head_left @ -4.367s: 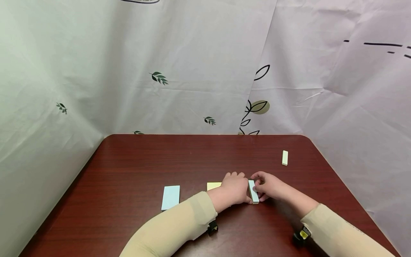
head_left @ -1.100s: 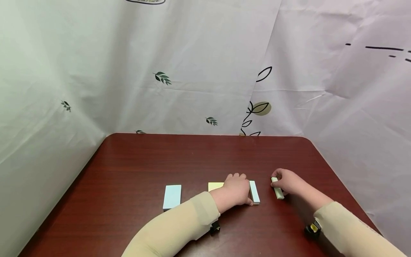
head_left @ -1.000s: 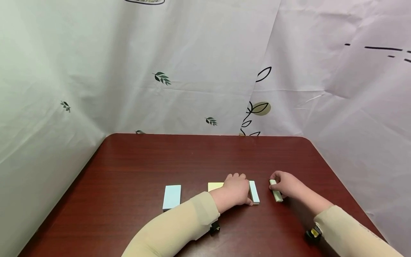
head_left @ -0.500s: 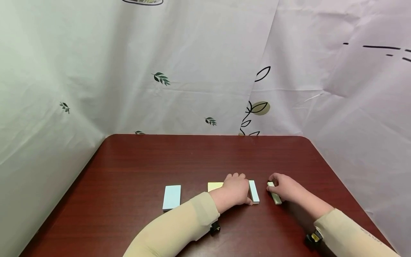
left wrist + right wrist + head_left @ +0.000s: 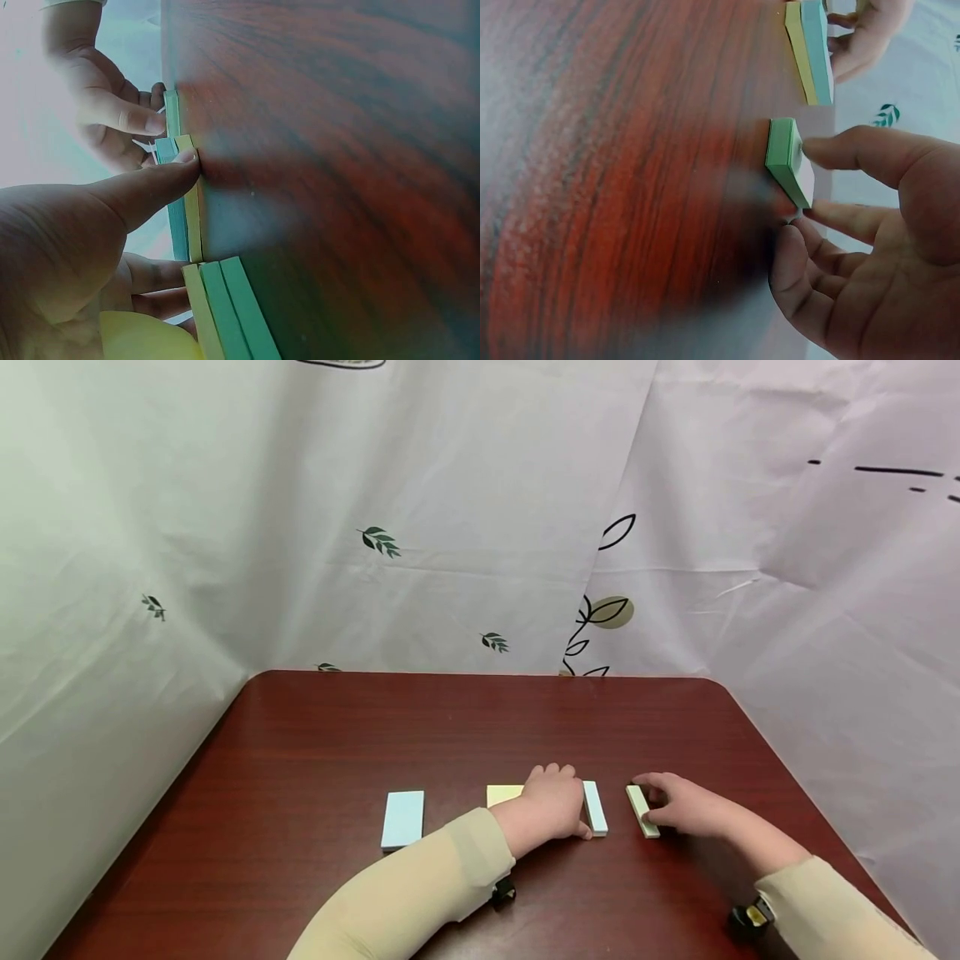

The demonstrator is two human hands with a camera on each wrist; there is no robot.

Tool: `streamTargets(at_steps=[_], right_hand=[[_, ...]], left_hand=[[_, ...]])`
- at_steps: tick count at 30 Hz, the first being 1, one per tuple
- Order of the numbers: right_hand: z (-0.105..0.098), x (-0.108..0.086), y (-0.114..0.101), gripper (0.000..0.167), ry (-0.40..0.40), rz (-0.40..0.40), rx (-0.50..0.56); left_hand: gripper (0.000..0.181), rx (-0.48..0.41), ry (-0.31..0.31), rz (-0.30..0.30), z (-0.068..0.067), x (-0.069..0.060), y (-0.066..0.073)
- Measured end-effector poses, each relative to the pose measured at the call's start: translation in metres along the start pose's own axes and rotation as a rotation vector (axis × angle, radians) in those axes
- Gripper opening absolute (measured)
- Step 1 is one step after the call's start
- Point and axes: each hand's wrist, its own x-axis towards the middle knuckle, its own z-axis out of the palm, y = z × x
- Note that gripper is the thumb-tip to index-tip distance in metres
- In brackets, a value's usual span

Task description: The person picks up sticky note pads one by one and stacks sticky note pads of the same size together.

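Over the yellow sticky note pad (image 5: 504, 792), my left hand (image 5: 546, 803) lies flat and partly covers it. Its straight thumb touches the near end of a narrow light-blue pad (image 5: 596, 810), which has a yellow layer (image 5: 193, 210) under it in the left wrist view. A narrow pale-green pad (image 5: 642, 812) lies a little to the right, almost parallel and apart. My right hand (image 5: 686, 806) is beside this pad, fingers loosely bent; its thumb (image 5: 832, 150) touches or nearly touches the pad in the right wrist view. No firm pinch shows there.
A wide light-blue pad (image 5: 402, 820) lies on the left of the dark red-brown table (image 5: 450, 727). Under the yellow pad, green layers (image 5: 238, 300) show in the left wrist view. A pale patterned curtain (image 5: 450, 568) hangs around the table.
My right hand left the blue pad, brought the pale-green pad from the far right nearer to it, then loosened and drew slightly right. The left hand has stayed put.
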Motion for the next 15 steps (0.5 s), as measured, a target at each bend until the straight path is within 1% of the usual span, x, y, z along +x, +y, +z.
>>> streamTargets(at_steps=[4, 7, 15], right_hand=[[-0.0024, -0.0004, 0.0009, 0.062, -0.014, -0.016, -0.029], [-0.0042, -0.0010, -0.0001, 0.064, -0.025, -0.012, -0.028], [-0.0050, -0.0003, 0.0019, 0.062, -0.026, -0.027, -0.026]], left_hand=[[0.051, -0.005, -0.003, 0.002, -0.0004, -0.0006, -0.0001], [0.051, -0.009, -0.002, 0.005, 0.0000, -0.0007, -0.0002], [0.049, -0.014, 0.004, 0.005, 0.0004, -0.0009, -0.0007]])
